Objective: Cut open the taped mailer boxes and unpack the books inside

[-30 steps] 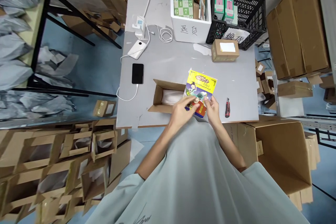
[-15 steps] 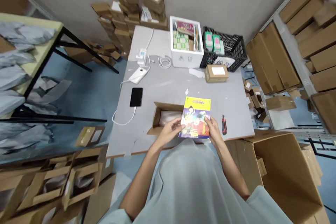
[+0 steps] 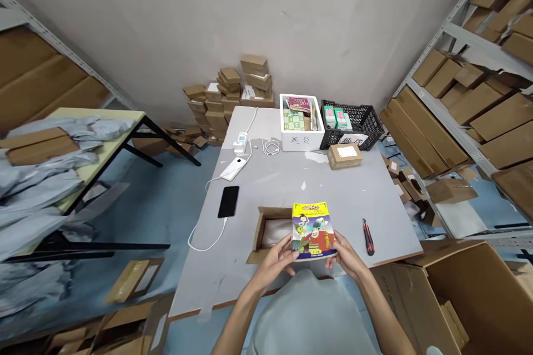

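A colourful book (image 3: 313, 232) with a yellow top and cartoon figures on its cover is held in front of my body, over the table's near edge. My left hand (image 3: 275, 262) grips its lower left corner, and my right hand (image 3: 345, 255) grips the lower right side. Behind the book, partly covered by it, an open cardboard box (image 3: 261, 233) lies on the table with pale wrapping inside. To the right of my right hand rests a red and black box cutter (image 3: 368, 237).
On the grey table (image 3: 275, 183) are a black phone (image 3: 229, 202) on a cable, a white power bank (image 3: 234, 168), a closed carton (image 3: 345, 156), a white foam box (image 3: 301, 141) of books and a black crate (image 3: 366, 127). A large open carton (image 3: 478, 288) stands at the right.
The head view has tilted up, so the table sits lower in the picture. The book stays in both hands, and its cover shows more sharply, with a different picture on it.
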Motion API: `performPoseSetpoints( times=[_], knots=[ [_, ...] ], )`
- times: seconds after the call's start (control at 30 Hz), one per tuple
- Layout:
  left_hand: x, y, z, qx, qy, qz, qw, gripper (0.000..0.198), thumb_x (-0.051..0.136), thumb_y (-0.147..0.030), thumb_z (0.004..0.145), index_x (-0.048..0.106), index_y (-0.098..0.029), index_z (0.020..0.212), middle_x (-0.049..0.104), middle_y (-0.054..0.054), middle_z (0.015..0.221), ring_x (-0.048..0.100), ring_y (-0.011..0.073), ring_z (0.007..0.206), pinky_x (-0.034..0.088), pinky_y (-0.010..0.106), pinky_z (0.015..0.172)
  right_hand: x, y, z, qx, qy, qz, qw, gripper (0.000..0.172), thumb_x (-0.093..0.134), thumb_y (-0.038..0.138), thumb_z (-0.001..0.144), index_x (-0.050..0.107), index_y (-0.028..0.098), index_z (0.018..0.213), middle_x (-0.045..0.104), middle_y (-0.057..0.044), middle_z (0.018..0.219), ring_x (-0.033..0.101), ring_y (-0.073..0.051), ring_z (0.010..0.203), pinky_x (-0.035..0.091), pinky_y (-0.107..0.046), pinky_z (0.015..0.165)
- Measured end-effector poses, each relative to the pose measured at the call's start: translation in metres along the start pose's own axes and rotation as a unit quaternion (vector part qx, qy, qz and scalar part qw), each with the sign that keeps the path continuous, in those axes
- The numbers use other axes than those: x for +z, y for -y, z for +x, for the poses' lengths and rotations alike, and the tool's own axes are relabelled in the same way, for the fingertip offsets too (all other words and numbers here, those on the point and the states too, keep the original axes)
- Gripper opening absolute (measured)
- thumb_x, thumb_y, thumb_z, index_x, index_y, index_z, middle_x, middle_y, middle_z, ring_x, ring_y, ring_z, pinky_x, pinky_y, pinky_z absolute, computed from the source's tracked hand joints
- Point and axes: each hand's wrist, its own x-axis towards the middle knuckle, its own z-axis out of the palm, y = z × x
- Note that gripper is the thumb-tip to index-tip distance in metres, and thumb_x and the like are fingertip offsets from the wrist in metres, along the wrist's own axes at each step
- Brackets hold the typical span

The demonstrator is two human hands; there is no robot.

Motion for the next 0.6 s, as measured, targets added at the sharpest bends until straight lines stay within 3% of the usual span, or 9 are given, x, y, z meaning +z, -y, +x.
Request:
performPoseSetpoints(
  times=[0.2,0.37,0.5,0.6],
  knots=[
    [-0.016,0.012,0.008,0.005,-0.025,0.029,0.999,0.113,0.097,-0.072,0.08,0.052,-0.031,0.175,0.057,0.024,0.169,0.072,0.0171,0.077,0.056,0.027,0.054,0.0,-0.005,0.007,-0.025,0.005,0.01,1.0,0.062,0.095,0.053,0.08,0.068,0.027,0.13,0.084,-0.008,0.12,0.083,-0.022,0.068,0.06,-0.029,0.062],
    [-0.024,0.0,0.025,0.025,-0.052,0.046,0.997,0.11,0.095,-0.071,0.083,0.052,-0.03,0.176,0.061,0.023,0.164,0.071,0.0136,0.074,0.059,0.03,0.061,0.001,0.007,0.021,-0.056,0.006,0.011,0.998,0.069,0.099,0.063,0.079,0.072,0.03,0.134,0.084,-0.008,0.122,0.086,-0.025,0.078,0.068,-0.037,0.075],
    [-0.033,-0.046,0.064,0.089,-0.061,0.075,0.991,0.107,0.096,-0.064,0.083,0.054,-0.027,0.174,0.072,0.017,0.14,0.069,0.0123,0.07,0.061,0.032,0.066,0.009,0.051,0.053,-0.125,0.008,0.007,0.992,0.071,0.098,0.065,0.081,0.075,0.027,0.137,0.086,-0.008,0.119,0.085,-0.025,0.083,0.071,-0.044,0.087],
    [-0.04,-0.114,0.115,0.17,-0.082,0.103,0.977,0.102,0.094,-0.058,0.085,0.055,-0.025,0.173,0.075,0.015,0.13,0.069,0.0132,0.071,0.06,0.032,0.064,0.023,0.119,0.101,-0.205,0.009,0.012,0.979,0.07,0.098,0.063,0.081,0.076,0.022,0.134,0.085,-0.01,0.124,0.085,-0.024,0.092,0.072,-0.045,0.098]
  ],
)
